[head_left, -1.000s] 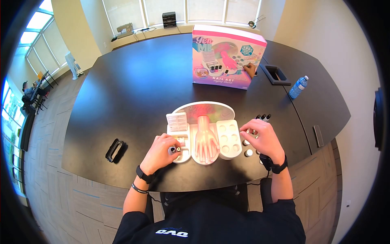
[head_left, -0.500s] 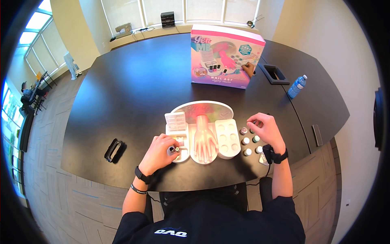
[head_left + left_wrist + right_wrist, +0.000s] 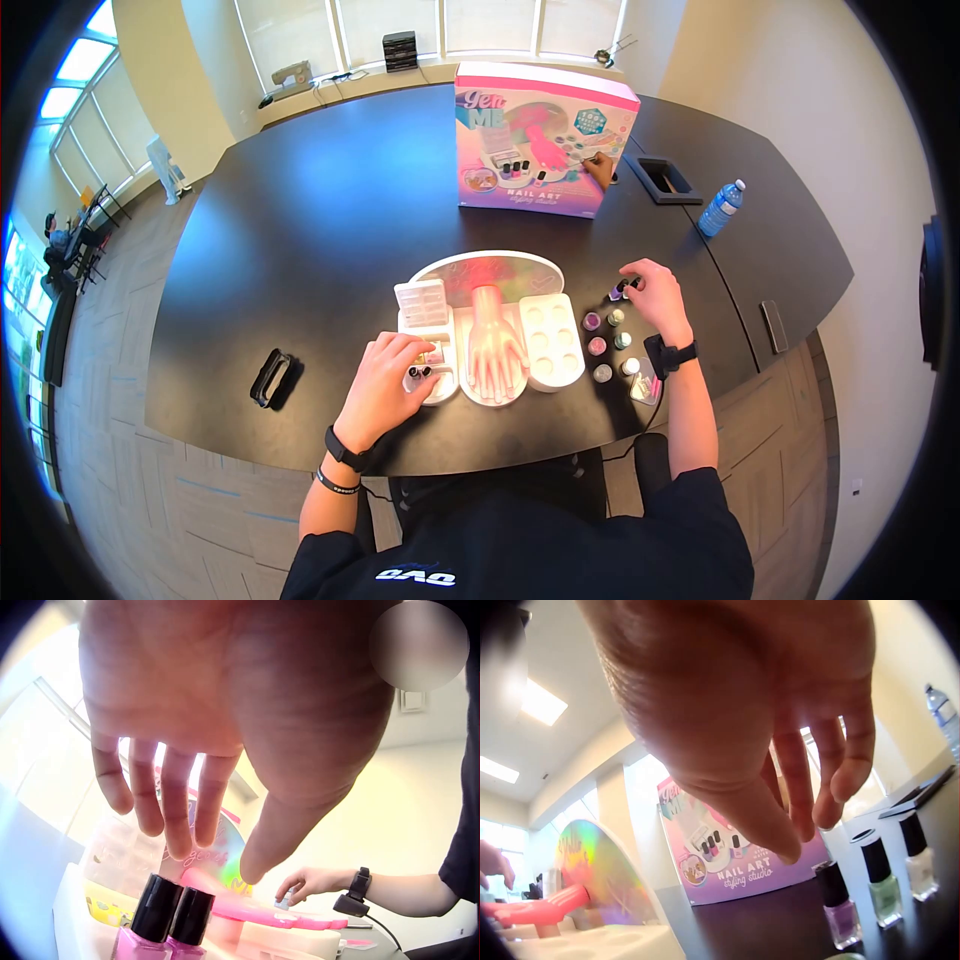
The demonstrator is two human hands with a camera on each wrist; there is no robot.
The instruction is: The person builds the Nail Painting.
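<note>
Hovering loose and empty, the right hand [image 3: 658,298] hangs nearest three upright black-capped bottles [image 3: 885,896] on the table [image 3: 330,180], just beneath its fingertips; the left hand [image 3: 380,385], fingers spread, overhangs two pink bottles [image 3: 156,911].

Your right hand [image 3: 657,297] has moved farther back over the table, to just above the clear glass nail-polish bottles with black caps [image 3: 844,922], uncovering the small round cosmetic pots [image 3: 597,345] it partly hid a second ago. Your left hand [image 3: 383,385], earlier with two pink glass bottles with black caps [image 3: 142,949] at its fingertips, is now apart from them.
</note>
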